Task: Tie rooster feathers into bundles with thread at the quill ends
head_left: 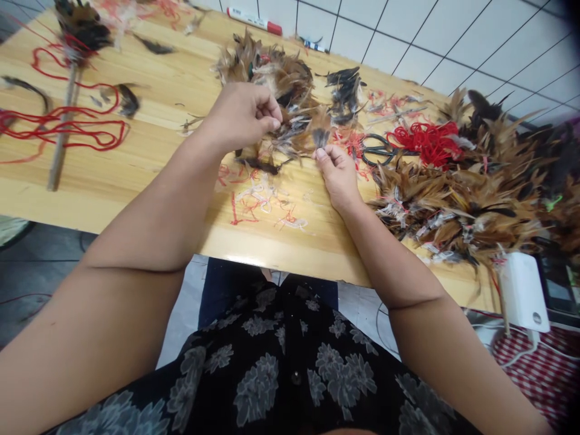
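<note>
My right hand [339,175] pinches a small brown and grey feather [321,128] upright between thumb and fingertip. To its left, my left hand [247,115] is closed, thumb against the curled fingers, over a loose heap of feathers [294,130]. Whatever may lie between those fingertips is too small to make out. Behind the left hand sits a larger pile of brown feathers [285,72]. A cluster of dark feathers [345,90] lies farther back, beyond my right hand. Scraps of red and white thread [265,196] are scattered on the wooden table [272,248] below both hands.
Dark-handled scissors [379,150] and tangled red string [432,144] lie right of my hands. Tied feather bundles [457,199] fill the right side, beside a white device [525,293]. At left, a feather-topped stick [66,127] crosses red cord [102,134]. A marker [254,20] lies along the tiled wall.
</note>
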`<action>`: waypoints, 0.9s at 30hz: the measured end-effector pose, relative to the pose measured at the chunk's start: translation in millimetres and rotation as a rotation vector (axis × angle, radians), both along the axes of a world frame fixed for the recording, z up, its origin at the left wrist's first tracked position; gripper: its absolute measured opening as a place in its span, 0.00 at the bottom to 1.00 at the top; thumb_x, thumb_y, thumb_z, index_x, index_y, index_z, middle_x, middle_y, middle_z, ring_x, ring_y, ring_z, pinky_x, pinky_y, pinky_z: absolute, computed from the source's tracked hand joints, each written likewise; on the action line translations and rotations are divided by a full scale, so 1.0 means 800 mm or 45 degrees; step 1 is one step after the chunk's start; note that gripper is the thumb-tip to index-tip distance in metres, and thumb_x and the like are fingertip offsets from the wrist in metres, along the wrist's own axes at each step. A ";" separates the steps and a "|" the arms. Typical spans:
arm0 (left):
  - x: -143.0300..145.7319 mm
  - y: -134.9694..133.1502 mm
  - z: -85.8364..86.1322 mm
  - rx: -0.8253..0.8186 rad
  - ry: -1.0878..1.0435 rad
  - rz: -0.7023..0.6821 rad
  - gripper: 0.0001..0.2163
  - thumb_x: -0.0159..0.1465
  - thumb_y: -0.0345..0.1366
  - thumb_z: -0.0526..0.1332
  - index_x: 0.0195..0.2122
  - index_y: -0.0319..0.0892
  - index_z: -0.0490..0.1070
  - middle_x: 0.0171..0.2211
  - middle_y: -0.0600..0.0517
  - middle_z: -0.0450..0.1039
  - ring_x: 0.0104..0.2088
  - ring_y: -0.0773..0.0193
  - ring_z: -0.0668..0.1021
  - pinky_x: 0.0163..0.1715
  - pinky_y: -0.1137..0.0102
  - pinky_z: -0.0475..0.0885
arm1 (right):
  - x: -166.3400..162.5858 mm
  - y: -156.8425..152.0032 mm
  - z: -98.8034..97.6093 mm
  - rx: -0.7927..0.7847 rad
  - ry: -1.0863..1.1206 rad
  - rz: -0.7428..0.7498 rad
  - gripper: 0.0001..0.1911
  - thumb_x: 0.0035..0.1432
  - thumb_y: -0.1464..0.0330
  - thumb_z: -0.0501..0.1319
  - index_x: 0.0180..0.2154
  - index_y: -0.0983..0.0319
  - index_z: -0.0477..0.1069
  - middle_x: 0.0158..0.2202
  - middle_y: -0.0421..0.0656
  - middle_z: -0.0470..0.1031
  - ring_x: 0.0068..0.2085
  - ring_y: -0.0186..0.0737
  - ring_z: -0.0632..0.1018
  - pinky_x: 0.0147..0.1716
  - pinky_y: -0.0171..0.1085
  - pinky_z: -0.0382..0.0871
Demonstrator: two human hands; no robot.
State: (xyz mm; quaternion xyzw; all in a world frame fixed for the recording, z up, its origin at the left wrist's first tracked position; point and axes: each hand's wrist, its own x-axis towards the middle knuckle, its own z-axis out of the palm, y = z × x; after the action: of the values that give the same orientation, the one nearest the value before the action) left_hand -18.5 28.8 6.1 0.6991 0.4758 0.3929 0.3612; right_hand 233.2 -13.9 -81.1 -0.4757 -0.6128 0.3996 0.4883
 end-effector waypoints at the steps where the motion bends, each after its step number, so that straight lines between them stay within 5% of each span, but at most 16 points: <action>1: 0.000 0.001 -0.001 -0.010 0.075 -0.037 0.11 0.66 0.23 0.73 0.33 0.47 0.82 0.29 0.55 0.75 0.38 0.59 0.67 0.47 0.62 0.63 | 0.000 0.000 -0.001 0.007 -0.001 -0.004 0.36 0.68 0.28 0.66 0.38 0.55 0.74 0.33 0.38 0.69 0.36 0.38 0.68 0.40 0.41 0.70; 7: 0.020 -0.002 -0.012 -0.080 0.329 -0.029 0.20 0.59 0.11 0.68 0.30 0.49 0.77 0.32 0.55 0.66 0.41 0.57 0.66 0.59 0.66 0.62 | -0.001 0.000 -0.003 0.025 0.042 -0.027 0.37 0.66 0.28 0.68 0.38 0.56 0.75 0.33 0.39 0.72 0.36 0.38 0.68 0.41 0.41 0.70; 11: 0.025 0.010 -0.040 -0.018 0.149 -0.021 0.16 0.55 0.18 0.76 0.29 0.50 0.79 0.32 0.53 0.65 0.49 0.48 0.73 0.64 0.62 0.65 | -0.002 -0.002 0.000 -0.002 0.033 -0.034 0.36 0.67 0.30 0.69 0.37 0.56 0.74 0.32 0.38 0.70 0.37 0.38 0.70 0.42 0.41 0.71; 15: 0.025 0.021 -0.062 0.000 0.083 -0.014 0.14 0.55 0.23 0.75 0.26 0.50 0.77 0.31 0.51 0.63 0.51 0.44 0.76 0.59 0.60 0.68 | -0.003 -0.004 0.002 0.017 0.007 -0.036 0.36 0.67 0.30 0.69 0.36 0.56 0.74 0.32 0.38 0.68 0.38 0.39 0.70 0.42 0.41 0.71; 20: 0.028 0.007 -0.040 0.077 0.071 0.074 0.13 0.63 0.23 0.75 0.30 0.48 0.77 0.30 0.54 0.69 0.42 0.58 0.71 0.52 0.64 0.66 | -0.001 -0.002 -0.003 0.056 -0.030 -0.039 0.37 0.69 0.28 0.65 0.38 0.56 0.75 0.34 0.40 0.70 0.40 0.41 0.71 0.43 0.42 0.72; 24: 0.039 -0.012 -0.015 -0.178 -0.189 0.143 0.14 0.71 0.24 0.74 0.32 0.47 0.76 0.24 0.59 0.69 0.30 0.65 0.66 0.39 0.63 0.61 | 0.000 0.000 -0.007 0.062 -0.042 -0.065 0.38 0.69 0.27 0.64 0.38 0.55 0.75 0.34 0.40 0.70 0.39 0.40 0.71 0.44 0.42 0.72; 27: 0.047 -0.020 -0.010 -0.363 -0.480 -0.015 0.14 0.73 0.25 0.74 0.31 0.44 0.76 0.23 0.57 0.72 0.26 0.67 0.69 0.33 0.65 0.62 | 0.000 0.000 -0.007 0.054 -0.041 -0.084 0.37 0.69 0.28 0.64 0.39 0.55 0.76 0.34 0.40 0.70 0.39 0.40 0.71 0.44 0.42 0.74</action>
State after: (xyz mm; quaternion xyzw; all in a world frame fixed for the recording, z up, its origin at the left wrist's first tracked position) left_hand 19.5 12.5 -1.7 0.5581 0.4464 0.4433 0.5410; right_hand 233.1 -13.6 -87.1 -0.4916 -0.6128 0.3626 0.5013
